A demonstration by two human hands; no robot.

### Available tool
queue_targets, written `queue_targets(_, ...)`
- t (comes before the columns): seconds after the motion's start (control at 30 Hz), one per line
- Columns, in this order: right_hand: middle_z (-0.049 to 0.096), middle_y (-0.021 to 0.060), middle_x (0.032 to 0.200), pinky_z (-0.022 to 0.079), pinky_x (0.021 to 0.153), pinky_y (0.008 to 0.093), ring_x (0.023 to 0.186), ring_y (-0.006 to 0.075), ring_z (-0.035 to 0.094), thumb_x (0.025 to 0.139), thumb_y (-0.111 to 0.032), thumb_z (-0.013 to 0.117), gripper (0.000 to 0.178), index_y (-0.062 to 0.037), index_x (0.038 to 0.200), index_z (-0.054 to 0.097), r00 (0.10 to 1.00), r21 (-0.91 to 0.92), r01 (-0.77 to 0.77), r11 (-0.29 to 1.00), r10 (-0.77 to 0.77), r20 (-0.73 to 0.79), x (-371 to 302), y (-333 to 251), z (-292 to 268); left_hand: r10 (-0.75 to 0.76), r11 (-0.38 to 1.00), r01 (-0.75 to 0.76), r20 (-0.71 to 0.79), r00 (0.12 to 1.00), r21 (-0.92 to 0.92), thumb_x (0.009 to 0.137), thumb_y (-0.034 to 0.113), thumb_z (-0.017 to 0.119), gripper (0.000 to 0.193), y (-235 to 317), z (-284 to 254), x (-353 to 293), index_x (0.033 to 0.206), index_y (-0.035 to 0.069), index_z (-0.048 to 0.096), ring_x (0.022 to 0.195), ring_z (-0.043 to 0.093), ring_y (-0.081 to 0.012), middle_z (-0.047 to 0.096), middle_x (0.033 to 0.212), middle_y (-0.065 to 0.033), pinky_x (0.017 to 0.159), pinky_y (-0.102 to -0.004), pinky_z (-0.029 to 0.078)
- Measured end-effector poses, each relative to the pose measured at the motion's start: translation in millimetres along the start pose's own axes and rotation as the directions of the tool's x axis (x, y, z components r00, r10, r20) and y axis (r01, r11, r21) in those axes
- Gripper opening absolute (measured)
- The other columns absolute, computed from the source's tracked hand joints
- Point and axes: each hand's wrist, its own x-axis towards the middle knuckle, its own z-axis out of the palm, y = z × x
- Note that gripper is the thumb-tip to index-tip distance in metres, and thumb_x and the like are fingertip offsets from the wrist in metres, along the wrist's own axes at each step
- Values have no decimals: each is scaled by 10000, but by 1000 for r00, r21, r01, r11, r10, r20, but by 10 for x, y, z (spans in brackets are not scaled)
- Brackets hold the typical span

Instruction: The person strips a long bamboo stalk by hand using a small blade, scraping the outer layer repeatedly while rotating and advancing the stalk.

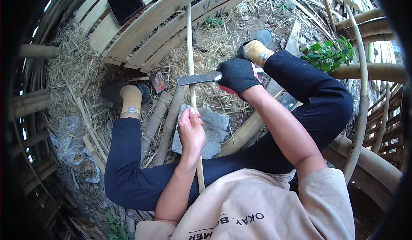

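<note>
My bare left hand [191, 132] is closed around a long, pale bamboo strip [190, 38]. The strip runs from my lap up to the wooden slats at the far side. In a black glove with red edging, my right hand [239, 78] grips the handle of a knife [197, 79]. Its broad, square-ended metal blade lies crosswise over the strip, a little beyond my left hand. Below my left hand, partly covered by it, a grey stone block [215, 128] rests on the ground.
A black phone [125, 3] lies on a wooden slatted panel [148, 36] at the far left. Cut bamboo poles [155, 116] and straw [71, 79] cover the ground between my legs and around. Clear plastic [71, 139] is at left, a leafy plant [329, 53] at right.
</note>
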Motion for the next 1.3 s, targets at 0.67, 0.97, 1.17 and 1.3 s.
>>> queue_targets(0.67, 745, 170, 932, 566, 815, 448, 887, 364, 718, 866, -508, 665, 406, -155, 1040, 766, 998, 132, -42, 990, 47, -31, 17, 83, -510, -193, 958, 213, 119, 974, -193, 1098, 190, 435, 302, 142, -4, -133, 863, 36, 546, 629, 434, -53, 479, 711, 20, 582, -243, 377)
queue_targets(0.97, 741, 151, 868, 572, 796, 450, 856, 343, 725, 828, -375, 663, 267, -157, 929, 779, 979, 13, 39, 999, -41, 200, -59, -118, -152, -57, 995, 56, 9, 998, 83, 1076, 191, 451, 320, 109, -5, -76, 827, 14, 547, 579, 522, -128, 526, 639, -43, 574, -329, 421)
queue_targets(1.17, 724, 173, 793, 573, 735, 468, 771, 371, 719, 842, -380, 659, 278, -130, 879, 776, 995, -46, 36, 998, -31, 97, 53, -31, -39, -1, 996, 0, 13, 1000, 95, 1076, 188, 441, 319, 48, -33, -52, 829, 14, 542, 561, 531, -138, 520, 610, -43, 550, -341, 416)
queue_targets(1.3, 749, 164, 962, 564, 816, 443, 906, 343, 728, 910, -457, 596, 358, -163, 1006, 777, 950, 49, -309, 950, 311, -40, 220, 405, -297, -105, 989, 97, 77, 991, 111, 1081, 195, 446, 321, 99, -33, -304, 833, 14, 539, 561, 524, -122, 518, 618, -36, 542, -320, 422)
